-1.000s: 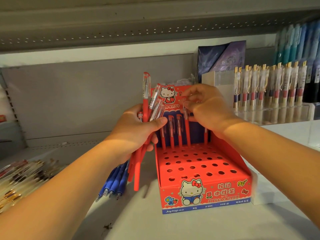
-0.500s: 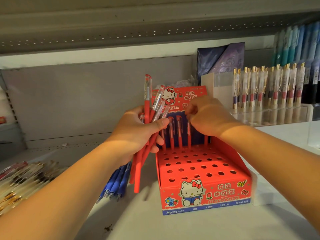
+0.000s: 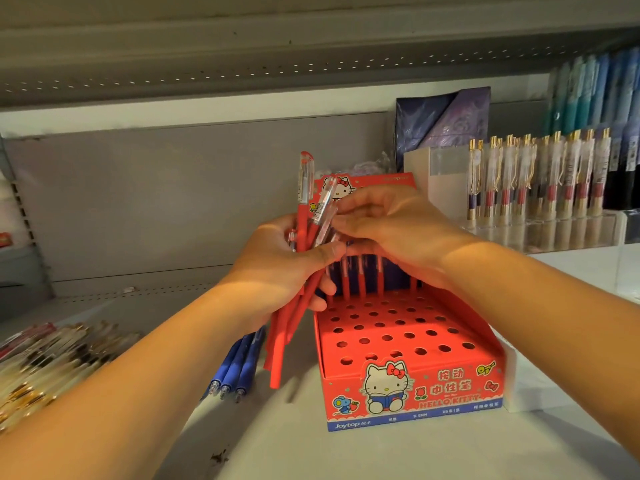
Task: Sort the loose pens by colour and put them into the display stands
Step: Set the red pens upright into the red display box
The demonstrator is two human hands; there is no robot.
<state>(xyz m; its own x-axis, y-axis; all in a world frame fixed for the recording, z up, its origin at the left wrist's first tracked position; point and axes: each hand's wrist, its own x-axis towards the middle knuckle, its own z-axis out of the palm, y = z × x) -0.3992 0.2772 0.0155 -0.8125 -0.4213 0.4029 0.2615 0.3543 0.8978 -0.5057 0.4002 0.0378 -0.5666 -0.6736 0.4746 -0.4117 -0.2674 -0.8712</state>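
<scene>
Now the right hand (image 3: 391, 230) is coming back from the stand's (image 3: 408, 393) rear row to the bundle of red pens (image 3: 304, 258) that the left hand (image 3: 280, 261) is holding in a closed grip. A moment ago it was lower, at that row, so one pen seems just placed and the next is being picked. Its fingertips (image 3: 341, 211) are touching the clear caps above the left grip; whether they are already pinching one pen, I cannot tell. Under the right palm a few red pens are standing in the back holes, their tops hidden. Most holes are free. Blue pens (image 3: 239, 368) are lying on the shelf (image 3: 381, 455) below the left grip, waiting. A blurred pile (image 3: 45, 362) far left is hard to read.
</scene>
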